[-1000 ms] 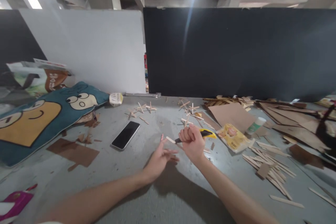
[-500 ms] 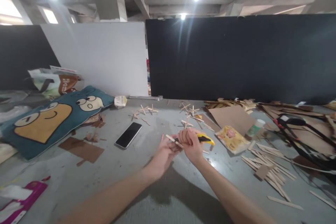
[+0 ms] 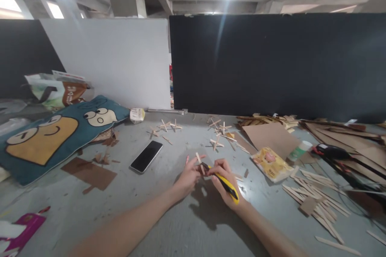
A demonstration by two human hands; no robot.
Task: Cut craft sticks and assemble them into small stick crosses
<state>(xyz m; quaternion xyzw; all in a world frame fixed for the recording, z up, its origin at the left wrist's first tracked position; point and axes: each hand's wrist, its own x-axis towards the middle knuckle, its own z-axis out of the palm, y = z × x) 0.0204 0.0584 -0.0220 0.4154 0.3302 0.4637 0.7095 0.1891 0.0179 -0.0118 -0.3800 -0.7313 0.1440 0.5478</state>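
My left hand (image 3: 189,177) is closed around a small wooden craft stick (image 3: 200,161), whose upper end sticks up past the fingers. A yellow and black utility knife (image 3: 228,188) lies in my right hand (image 3: 225,178), its handle slanting back across the palm toward the wrist. The knife's front end meets the stick beside my left fingertips; the blade itself is too small to make out. Beyond both hands, several crossed stick pieces (image 3: 216,143) lie on the grey table (image 3: 169,225).
A phone (image 3: 146,156) lies left of my hands. On the right are a yellow packet (image 3: 271,164), a glue stick (image 3: 300,150), a pile of craft sticks (image 3: 319,204) and a black tool with a cable (image 3: 334,152). A blue cushion (image 3: 87,144) and cardboard (image 3: 90,173) are farther left.
My right hand has turned and opened its grip somewhat, so the knife handle now points back toward me instead of to the right. The stick in my left hand now stands more upright.
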